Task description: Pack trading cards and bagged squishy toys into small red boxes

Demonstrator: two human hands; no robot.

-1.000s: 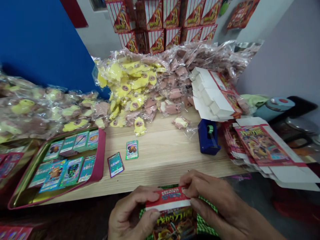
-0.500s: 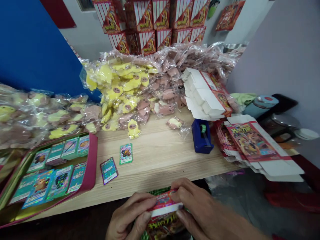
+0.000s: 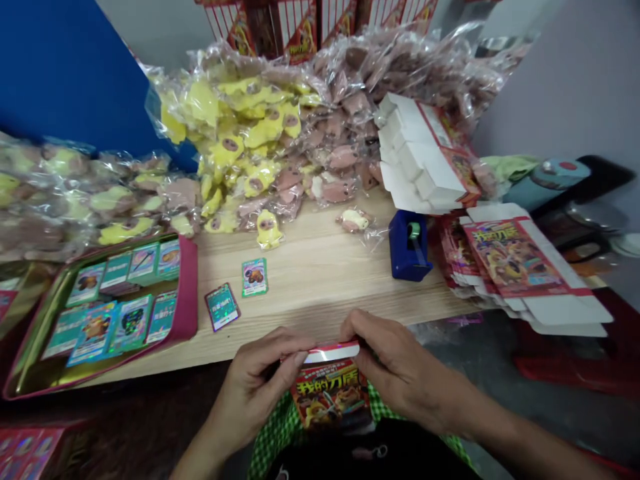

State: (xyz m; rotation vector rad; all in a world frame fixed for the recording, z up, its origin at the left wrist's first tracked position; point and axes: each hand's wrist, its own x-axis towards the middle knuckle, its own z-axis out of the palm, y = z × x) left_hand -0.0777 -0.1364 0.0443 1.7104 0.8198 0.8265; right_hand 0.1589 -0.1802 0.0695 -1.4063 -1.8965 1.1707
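A red printed cardboard box (image 3: 331,395) with yellow lettering stands in front of me at the table's near edge, above my lap. My left hand (image 3: 260,377) grips the left end of its top, thumb bent against the white flap edge (image 3: 331,353). At the other end, my right hand (image 3: 400,367) pinches the same flap between thumb and fingers. Some fingertips are hidden behind the flap. Just beyond my hands on the table lie a purple-edged card (image 3: 223,307) and a small green-edged card stack (image 3: 255,277).
A pink tin (image 3: 188,287) of sorted cards sits left. Bagged yellow toys (image 3: 227,150) and bagged pink toys (image 3: 340,157) heap at the back. A blue tape dispenser (image 3: 407,247) and flat unfolded boxes (image 3: 515,257) are at right, with a bottle (image 3: 550,180) behind.
My view has tilted downward, so the hands and box appear higher. The box's top flap now shows mostly as a thin white edge, and more of the front is visible.
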